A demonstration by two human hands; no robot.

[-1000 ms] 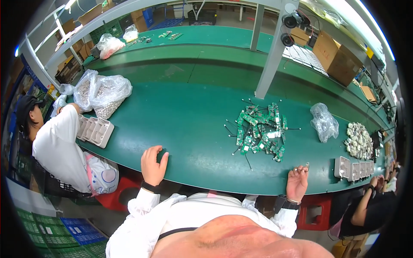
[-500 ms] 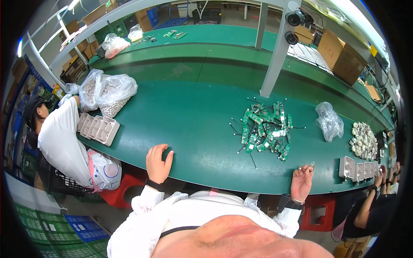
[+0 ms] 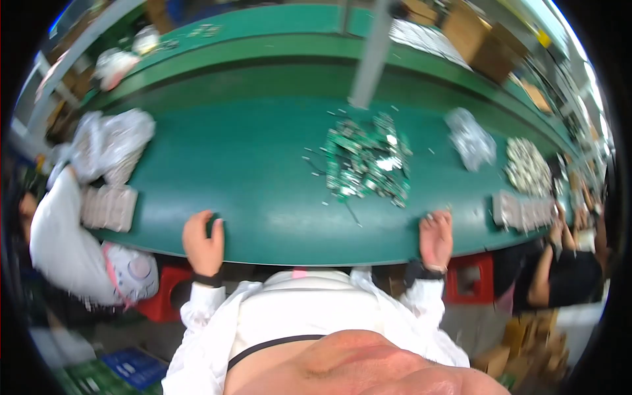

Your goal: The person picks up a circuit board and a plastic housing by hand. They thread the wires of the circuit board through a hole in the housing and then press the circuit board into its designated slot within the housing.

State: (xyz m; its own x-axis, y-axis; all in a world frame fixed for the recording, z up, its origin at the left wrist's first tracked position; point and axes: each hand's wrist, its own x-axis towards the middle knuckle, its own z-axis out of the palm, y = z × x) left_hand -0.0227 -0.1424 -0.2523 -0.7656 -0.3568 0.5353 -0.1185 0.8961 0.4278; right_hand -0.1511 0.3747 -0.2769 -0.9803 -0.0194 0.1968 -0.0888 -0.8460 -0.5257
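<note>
My left hand (image 3: 205,242) rests at the front edge of the green table (image 3: 263,191), its thumb apart from the fingers and nothing in it. Farther right, my right hand (image 3: 436,241) is over the same edge with its fingers curled in. A tiny pale thing (image 3: 449,208) shows at its fingertips, too small and blurred to name. Ahead, between the hands and nearer the right one, lies a loose heap of green circuit boards (image 3: 359,158) with short black wires sticking out.
A crumpled clear plastic bag (image 3: 471,139), a pile of whitish parts (image 3: 528,166) and a row of pale trays (image 3: 523,210) lie to the right. At left are filled plastic bags (image 3: 112,141), more trays (image 3: 109,207) and a person in white (image 3: 62,243). A post (image 3: 370,66) stands behind the boards.
The whole view has swung and blurred, with the table's contents shifting left and up in the picture. Both hands keep about the same places along the table edge; the right fingers stay curled.
</note>
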